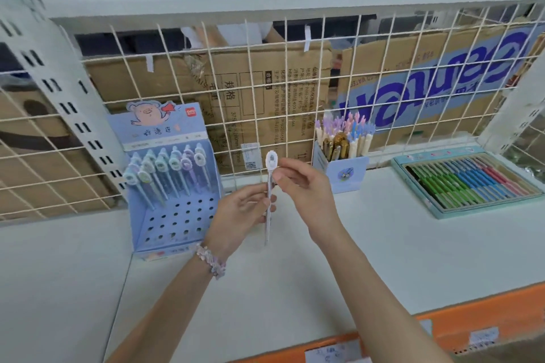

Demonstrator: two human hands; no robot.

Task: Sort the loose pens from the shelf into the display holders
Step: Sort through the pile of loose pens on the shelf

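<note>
- One pen (269,200) with a pale oval topper is held upright above the white shelf (295,274), at the centre of view.
- Left hand (240,216) grips its lower barrel with curled fingers; right hand (300,186) pinches it just under the topper.
- At nine o'clock from the pen, just beside the left hand, stands the blue display holder (174,209): its back rows carry matching pens, its front holes are open.
- At two o'clock sits a small blue box (343,174) of upright pens.
- At three o'clock, well apart, lies a flat tray (469,183) of green, blue and red pens.
- Behind everything, at twelve o'clock, a wire grid (265,82) fronts cardboard cartons.
</note>
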